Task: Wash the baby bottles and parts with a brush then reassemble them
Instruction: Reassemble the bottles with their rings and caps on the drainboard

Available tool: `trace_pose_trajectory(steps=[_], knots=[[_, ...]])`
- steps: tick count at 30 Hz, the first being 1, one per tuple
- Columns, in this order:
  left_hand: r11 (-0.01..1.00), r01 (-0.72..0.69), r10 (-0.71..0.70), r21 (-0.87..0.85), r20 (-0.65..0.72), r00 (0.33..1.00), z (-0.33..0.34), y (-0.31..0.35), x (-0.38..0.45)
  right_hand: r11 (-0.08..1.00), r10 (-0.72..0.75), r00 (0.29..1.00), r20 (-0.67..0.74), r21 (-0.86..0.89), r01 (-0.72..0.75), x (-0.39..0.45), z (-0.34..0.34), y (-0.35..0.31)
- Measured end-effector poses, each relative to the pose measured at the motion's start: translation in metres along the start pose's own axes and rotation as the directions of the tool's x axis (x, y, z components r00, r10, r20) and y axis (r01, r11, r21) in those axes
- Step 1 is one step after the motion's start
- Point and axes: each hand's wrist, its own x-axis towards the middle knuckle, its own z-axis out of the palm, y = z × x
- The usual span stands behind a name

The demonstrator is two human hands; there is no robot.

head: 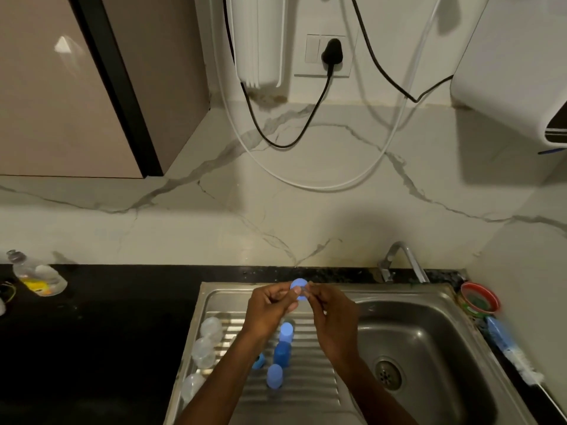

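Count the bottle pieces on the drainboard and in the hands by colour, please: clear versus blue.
Clear bottles: 3, along the drainboard's left edge.
Blue parts: 5, namely the disc pinched by left hand and right hand, three caps, and one piece partly hidden by the left forearm.
Total: 8

A single head-worn wide-angle camera looks forward and down from above the person's chest, facing a marble-patterned wall [306, 216] at 12 o'clock, whose lines bow towards the edges. The steel sink [429, 338] and its ribbed drainboard [306, 391] lie close below at 5 and 6 o'clock, the black countertop [92, 332] runs off at 8 o'clock, and the wall socket [325, 55] stands far up near 12. Both forearms enter from the bottom edge at 6 o'clock, so the view sits near, at arm's reach; no second view shares the scene.
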Motion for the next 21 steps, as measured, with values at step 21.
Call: trace_pose_trajectory(steps=[21], knots=[[1.000,0.028,-0.026,0.014,-0.131,0.991,-0.002,-0.018,-0.019,0.977,-0.133,0.918,0.374,0.203,0.059,-0.003,0.004,0.007]])
